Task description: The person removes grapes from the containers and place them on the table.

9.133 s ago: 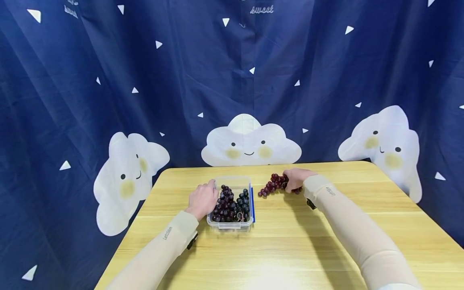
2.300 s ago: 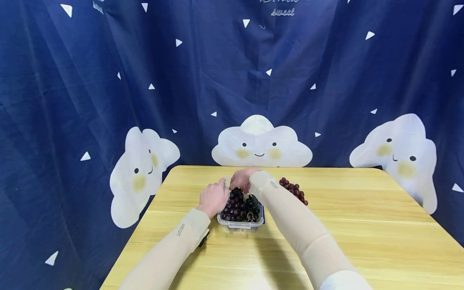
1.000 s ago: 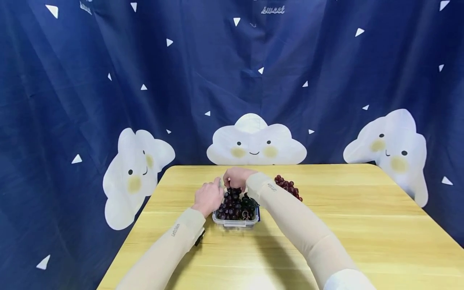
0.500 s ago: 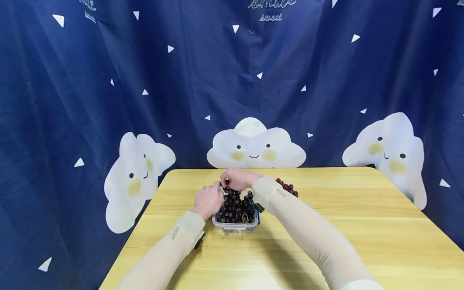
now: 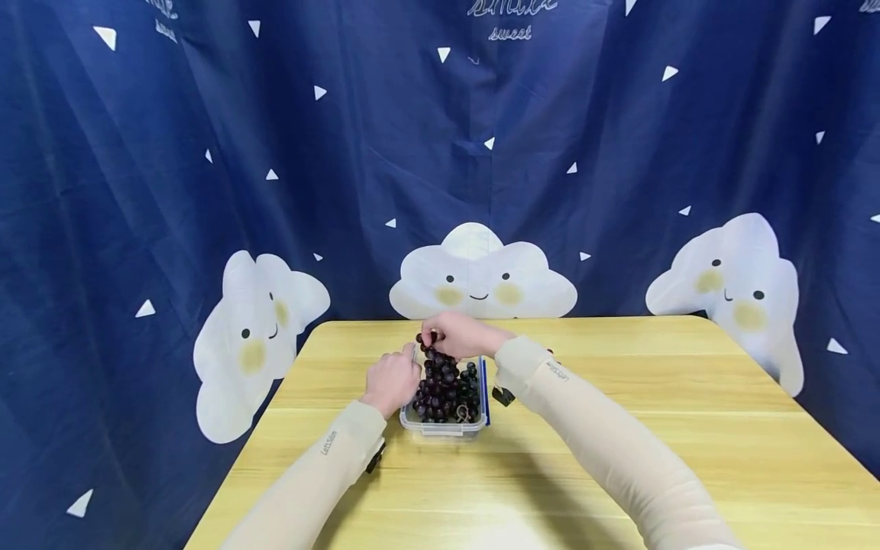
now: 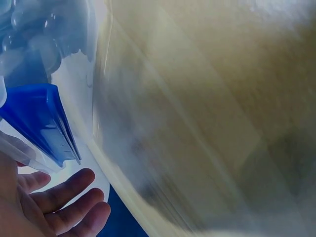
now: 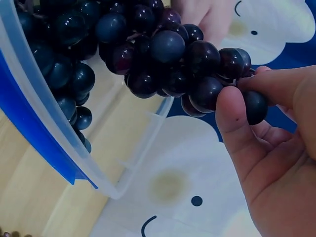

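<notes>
A clear plastic container (image 5: 441, 429) with a blue strip (image 5: 485, 391) along its right side stands on the table. Inside lie a dark purple bunch of grapes (image 5: 435, 391) and a blue-black bunch (image 5: 470, 386). My right hand (image 5: 459, 336) pinches the far end of the purple bunch between thumb and fingertips, raised above the far rim. In the right wrist view, that bunch (image 7: 168, 47) slants up out of the container. My left hand (image 5: 392, 380) holds the container's left rim. Its outer fingers (image 6: 69, 192) are bent loosely below a blue latch (image 6: 42, 118); the thumb is hidden.
On the wooden table (image 5: 619, 458), a few red grapes (image 5: 552, 354) show behind my right sleeve, which hides the others. A dark blue curtain (image 5: 344, 153) with white clouds hangs behind the table's far edge.
My right hand went from the red grapes to the container earlier. Over the last second it rises and moves slightly right, lifting the purple bunch's end. My left hand stays on the rim.
</notes>
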`<action>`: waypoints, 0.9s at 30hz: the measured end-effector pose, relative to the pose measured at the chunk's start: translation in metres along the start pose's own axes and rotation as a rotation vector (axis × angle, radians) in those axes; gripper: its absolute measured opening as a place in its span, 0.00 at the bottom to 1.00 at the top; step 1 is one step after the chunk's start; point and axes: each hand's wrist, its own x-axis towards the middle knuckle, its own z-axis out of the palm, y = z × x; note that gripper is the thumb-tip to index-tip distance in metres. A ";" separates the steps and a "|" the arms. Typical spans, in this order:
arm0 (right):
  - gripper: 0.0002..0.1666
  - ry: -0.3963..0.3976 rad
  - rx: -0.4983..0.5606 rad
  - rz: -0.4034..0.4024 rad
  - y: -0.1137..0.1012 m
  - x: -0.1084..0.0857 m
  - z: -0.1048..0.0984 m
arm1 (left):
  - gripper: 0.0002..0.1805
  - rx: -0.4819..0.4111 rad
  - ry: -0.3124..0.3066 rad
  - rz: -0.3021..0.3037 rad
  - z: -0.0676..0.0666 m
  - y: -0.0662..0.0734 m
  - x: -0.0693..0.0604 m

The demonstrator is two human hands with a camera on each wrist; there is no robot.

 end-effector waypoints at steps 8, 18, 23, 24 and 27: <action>0.12 0.099 -0.062 -0.068 -0.008 -0.010 -0.014 | 0.22 -0.007 -0.004 0.012 0.000 -0.002 0.000; 0.13 0.230 -0.152 -0.150 -0.021 -0.015 -0.034 | 0.23 -0.007 0.007 0.006 -0.001 -0.003 0.003; 0.14 0.250 -0.127 -0.149 -0.026 -0.021 -0.042 | 0.22 -0.005 0.015 0.017 -0.003 -0.003 0.001; 0.14 0.250 -0.123 -0.143 -0.026 -0.022 -0.043 | 0.22 -0.003 0.015 0.021 -0.003 -0.003 0.001; 0.14 0.246 -0.107 -0.135 -0.025 -0.027 -0.046 | 0.21 -0.001 0.010 0.028 -0.003 -0.002 0.000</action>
